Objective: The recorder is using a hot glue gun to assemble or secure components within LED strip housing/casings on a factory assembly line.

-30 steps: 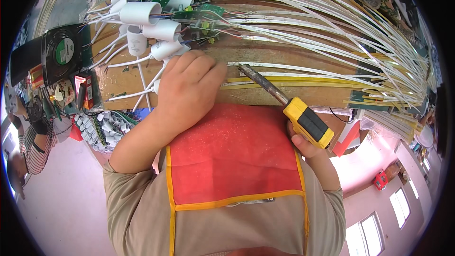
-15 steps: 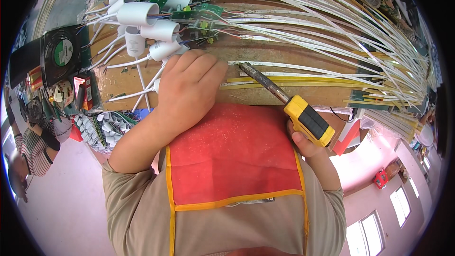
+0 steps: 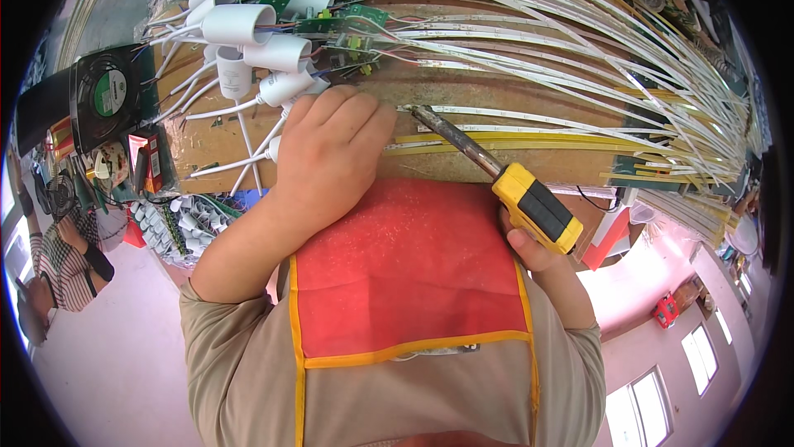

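My right hand [image 3: 533, 250] grips a yellow and black soldering iron [image 3: 538, 209], its dark metal barrel slanting up to the left. The tip meets or sits just over the left end of a white LED strip [image 3: 513, 115] lying across the board. My left hand [image 3: 335, 145] rests left of that tip with its fingers curled down. Whatever its fingertips pinch is hidden beneath the hand. White plastic lamp caps [image 3: 285, 87] with white cables crowd in beside and above this hand. Green circuit boards [image 3: 356, 50] lie just beyond it, with thin red wires running to more strips.
A black fan [image 3: 106, 93] stands at the left, near a red and white box [image 3: 145, 162]. Many strips bunch together at the right end of the wooden work board [image 3: 447, 167]. More white caps [image 3: 186, 224] are piled below left. Another person in stripes [image 3: 70, 261] is at far left.
The soldering iron has shifted slightly left, along with my right hand. My left hand stays in place. At far left, the other person's arm and body have moved.
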`<state>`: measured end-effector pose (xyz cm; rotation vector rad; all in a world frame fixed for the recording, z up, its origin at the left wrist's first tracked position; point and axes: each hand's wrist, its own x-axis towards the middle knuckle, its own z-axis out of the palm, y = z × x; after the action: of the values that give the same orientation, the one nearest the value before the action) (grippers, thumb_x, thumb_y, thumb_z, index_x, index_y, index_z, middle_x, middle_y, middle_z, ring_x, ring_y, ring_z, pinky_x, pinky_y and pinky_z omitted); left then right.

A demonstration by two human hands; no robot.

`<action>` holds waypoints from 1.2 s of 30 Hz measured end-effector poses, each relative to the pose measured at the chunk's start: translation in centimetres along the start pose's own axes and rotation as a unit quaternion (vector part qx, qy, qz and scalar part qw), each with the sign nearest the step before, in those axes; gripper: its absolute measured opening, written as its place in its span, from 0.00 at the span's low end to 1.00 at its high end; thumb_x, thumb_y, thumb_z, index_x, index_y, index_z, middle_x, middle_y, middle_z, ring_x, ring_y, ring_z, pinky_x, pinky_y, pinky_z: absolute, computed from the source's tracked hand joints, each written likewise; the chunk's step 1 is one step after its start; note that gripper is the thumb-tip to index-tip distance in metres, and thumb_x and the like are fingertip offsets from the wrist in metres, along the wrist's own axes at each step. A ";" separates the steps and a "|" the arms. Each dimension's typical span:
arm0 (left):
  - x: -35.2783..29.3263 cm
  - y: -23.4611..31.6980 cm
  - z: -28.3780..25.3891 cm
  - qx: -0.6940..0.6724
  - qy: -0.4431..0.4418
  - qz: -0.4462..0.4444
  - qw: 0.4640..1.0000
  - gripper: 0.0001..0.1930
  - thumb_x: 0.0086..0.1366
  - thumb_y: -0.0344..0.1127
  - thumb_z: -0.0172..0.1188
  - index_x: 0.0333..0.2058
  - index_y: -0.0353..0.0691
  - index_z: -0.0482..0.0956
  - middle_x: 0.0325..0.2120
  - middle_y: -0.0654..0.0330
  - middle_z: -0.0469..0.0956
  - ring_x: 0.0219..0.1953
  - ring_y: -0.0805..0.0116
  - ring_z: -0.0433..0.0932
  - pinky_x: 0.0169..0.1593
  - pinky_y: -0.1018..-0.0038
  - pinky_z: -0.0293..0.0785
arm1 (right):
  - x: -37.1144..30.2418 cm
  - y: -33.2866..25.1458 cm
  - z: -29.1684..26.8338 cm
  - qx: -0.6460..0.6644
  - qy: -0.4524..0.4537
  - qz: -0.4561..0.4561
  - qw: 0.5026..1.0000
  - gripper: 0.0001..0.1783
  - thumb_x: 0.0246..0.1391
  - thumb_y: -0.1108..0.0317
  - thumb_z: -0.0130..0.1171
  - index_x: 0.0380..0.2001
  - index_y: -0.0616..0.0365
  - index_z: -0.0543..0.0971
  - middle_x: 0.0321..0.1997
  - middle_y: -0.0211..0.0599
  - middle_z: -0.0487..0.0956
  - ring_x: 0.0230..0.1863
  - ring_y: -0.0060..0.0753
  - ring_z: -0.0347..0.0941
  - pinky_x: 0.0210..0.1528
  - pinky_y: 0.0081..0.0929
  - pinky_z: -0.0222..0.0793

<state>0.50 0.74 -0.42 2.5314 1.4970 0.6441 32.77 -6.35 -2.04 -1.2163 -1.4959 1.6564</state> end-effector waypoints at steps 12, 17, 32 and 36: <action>0.3 0.1 -0.3 -0.005 -0.016 -0.012 1.000 0.15 0.51 0.26 0.62 0.39 0.43 0.82 0.36 0.63 0.80 0.41 0.62 0.80 0.42 0.65 0.72 | 0.2 0.1 0.1 -0.032 0.005 -0.016 0.999 0.12 0.55 0.61 0.66 0.31 0.59 0.79 0.28 0.37 0.76 0.28 0.40 0.72 0.30 0.34 0.65; 0.3 0.2 -0.3 0.002 -0.020 -0.015 1.000 0.14 0.51 0.27 0.62 0.39 0.44 0.82 0.35 0.64 0.80 0.41 0.62 0.80 0.42 0.66 0.72 | -0.2 0.9 -0.3 0.013 -0.003 -0.019 1.000 0.13 0.55 0.61 0.65 0.25 0.57 0.75 0.23 0.35 0.73 0.23 0.39 0.69 0.27 0.35 0.62; 0.3 0.2 -0.2 0.005 -0.024 -0.018 1.000 0.13 0.51 0.27 0.62 0.38 0.44 0.82 0.35 0.64 0.80 0.41 0.62 0.79 0.43 0.65 0.72 | 0.0 -0.1 -0.2 0.000 0.003 -0.013 1.000 0.14 0.53 0.59 0.66 0.24 0.55 0.75 0.21 0.33 0.72 0.21 0.41 0.68 0.25 0.35 0.60; 0.4 0.3 -0.3 0.004 -0.020 -0.017 1.000 0.13 0.51 0.27 0.62 0.38 0.44 0.82 0.36 0.64 0.80 0.41 0.62 0.79 0.43 0.65 0.72 | 0.0 0.2 -0.4 -0.053 -0.007 -0.035 0.998 0.14 0.54 0.58 0.65 0.25 0.55 0.76 0.22 0.35 0.73 0.21 0.42 0.68 0.25 0.36 0.60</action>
<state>0.77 0.90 0.04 2.5042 1.5286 0.5810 33.13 -6.21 -2.23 -1.1956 -1.6352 1.5587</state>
